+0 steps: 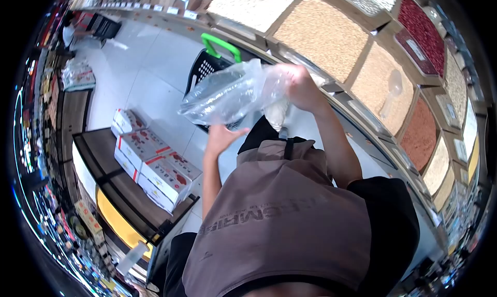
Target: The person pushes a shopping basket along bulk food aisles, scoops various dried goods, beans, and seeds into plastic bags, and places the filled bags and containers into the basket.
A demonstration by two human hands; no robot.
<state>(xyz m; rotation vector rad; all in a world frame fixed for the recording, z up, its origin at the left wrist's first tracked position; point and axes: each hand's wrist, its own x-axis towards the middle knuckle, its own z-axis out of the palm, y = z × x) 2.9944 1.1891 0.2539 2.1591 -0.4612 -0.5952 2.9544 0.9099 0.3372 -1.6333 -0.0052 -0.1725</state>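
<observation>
A clear plastic bag [222, 94] stretches out in front of me, crumpled and see-through. My right hand [301, 87] is closed around its right end, fingers wrapped in the plastic. Beneath the bag's left part is my left hand [221, 137], its thumb stretched out to the side and its fingertips partly hidden by the plastic. Below my right hand shows a whitish lumpy thing [277, 113]; I cannot tell whether it hangs from that hand. Behind the bag stands a black shopping basket [203, 66] with a green handle [221, 44].
Bins of pale grain [323, 35], beige grain [383, 84], dark red beans [422, 33] and reddish grain [419, 134] line the right side. A scoop [393, 84] lies in the beige one. White printed boxes [165, 175] sit on a low dark stand [111, 162]. Another person [70, 32] is far left.
</observation>
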